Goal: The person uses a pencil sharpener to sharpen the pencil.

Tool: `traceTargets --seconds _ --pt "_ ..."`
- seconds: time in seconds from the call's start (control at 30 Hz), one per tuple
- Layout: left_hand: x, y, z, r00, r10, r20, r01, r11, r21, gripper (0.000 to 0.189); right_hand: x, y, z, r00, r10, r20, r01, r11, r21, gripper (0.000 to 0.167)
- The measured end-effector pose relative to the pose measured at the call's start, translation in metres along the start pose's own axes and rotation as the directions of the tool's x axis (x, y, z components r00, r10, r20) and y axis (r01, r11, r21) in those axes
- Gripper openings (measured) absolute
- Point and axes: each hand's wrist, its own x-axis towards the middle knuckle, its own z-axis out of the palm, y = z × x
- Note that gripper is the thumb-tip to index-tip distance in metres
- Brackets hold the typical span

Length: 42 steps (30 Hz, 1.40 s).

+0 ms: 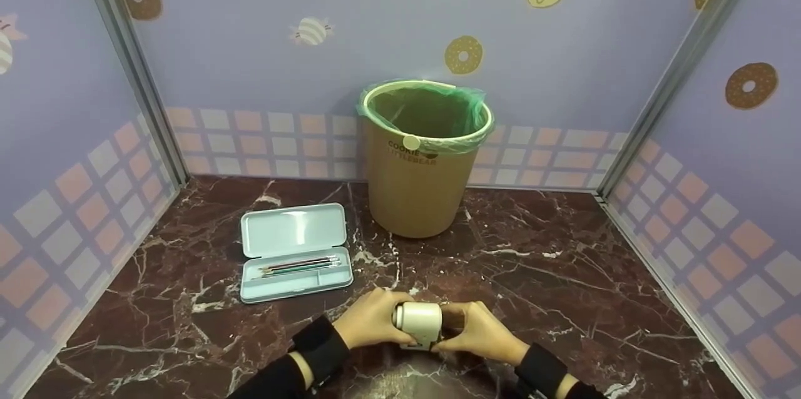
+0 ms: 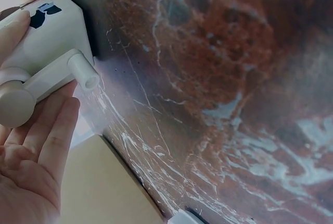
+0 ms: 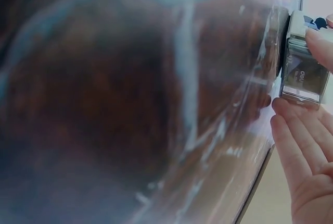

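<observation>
Low over the marbled surface, both hands hold a white crank pencil sharpener (image 1: 422,319) between them. My left hand (image 1: 373,321) grips its left end, thumb toward me and fingers round the far side. In the left wrist view the crank handle (image 2: 54,73) sticks out beside the palm, and a dark and blue print shows on the body. My right hand (image 1: 480,330) grips the other end, thumb on one side and fingertips on the opposite one. There a clear shavings box (image 3: 304,77) with small lettering shows between thumb and fingers. The far-side fingers are partly hidden in the head view.
An open light-blue pencil case (image 1: 294,230) lies left of the hands, several pencils (image 1: 300,266) in its tray. Behind stands a tan trash bin (image 1: 420,199) with a green liner bag (image 1: 479,112). Patterned wall panels (image 1: 250,55) enclose the dark marbled surface (image 1: 563,299) at back and sides.
</observation>
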Motion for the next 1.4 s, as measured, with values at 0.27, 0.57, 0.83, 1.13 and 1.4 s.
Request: traceTargets --seconds 0.27,0.57,0.83,1.13,1.4 --pt "0.0 0.0 0.0 1.0 -0.003 -0.002 0.003 1.0 -0.001 0.049 -0.006 0.003 -0.005 1.0 -0.004 -0.011 0.003 0.999 -0.044 0.053" --pt "-0.002 0.0 -0.002 1.0 -0.003 0.005 0.003 1.0 -0.01 0.048 -0.024 0.011 -0.024 0.998 0.032 -0.046 -0.038 0.99 -0.136 0.057" --pt "0.001 0.0 0.0 1.0 0.005 0.009 -0.005 1.0 -0.005 0.05 -0.047 0.018 -0.041 0.993 0.096 -0.07 -0.105 0.984 -0.142 0.06" --pt "0.0 0.0 -0.001 1.0 0.002 0.009 -0.002 1.0 -0.013 0.049 -0.054 0.018 -0.048 0.988 0.134 -0.082 -0.144 0.981 -0.127 0.059" --pt "0.0 0.003 -0.001 1.0 0.005 0.012 -0.005 1.0 -0.002 0.049 -0.053 0.012 -0.069 0.982 0.138 -0.13 -0.157 0.975 -0.156 0.059"
